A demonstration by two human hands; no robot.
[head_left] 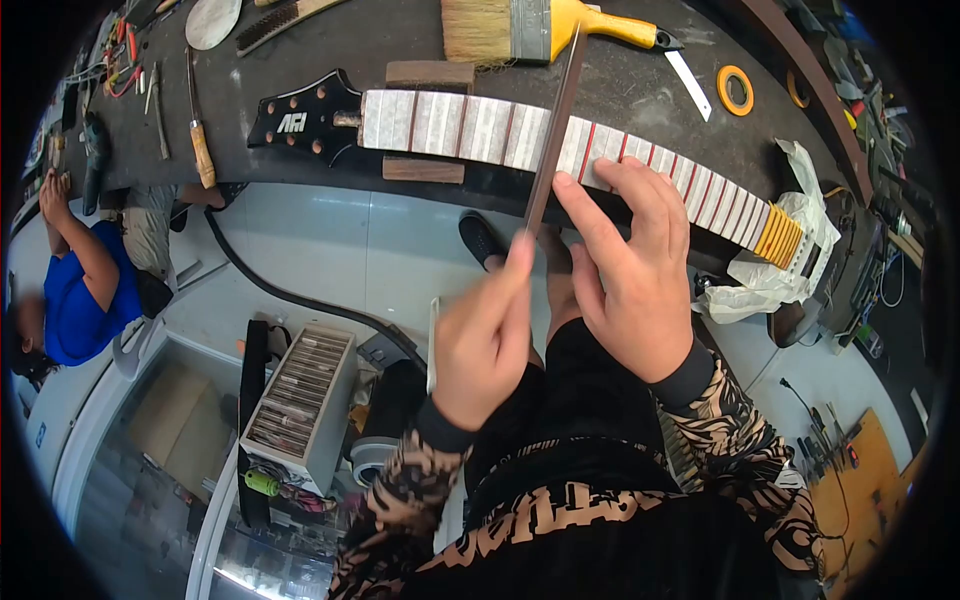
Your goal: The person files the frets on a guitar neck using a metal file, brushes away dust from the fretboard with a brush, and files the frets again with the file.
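Note:
A guitar neck point(435, 122) lies across the bench, its fretboard masked with pale tape between the frets. Its black headstock point(290, 122) points left. My left hand point(482, 345), slightly blurred, is closed around the lower end of a long, narrow file point(554, 130). The file crosses the neck near its middle and reaches toward the brush. My right hand point(635, 260) is open, with some fingertips resting on the taped fretboard right of the file. Its index fingertip is at the neck's near edge, close beside the file.
A wide paintbrush point(480, 30), a white blade point(688, 85) and a yellow tape roll point(735, 90) lie behind the neck. Wooden blocks point(423, 170) sit by the headstock. Crumpled white wrapping point(765, 285) surrounds the guitar's right end. A person in blue point(90, 300) sits at left.

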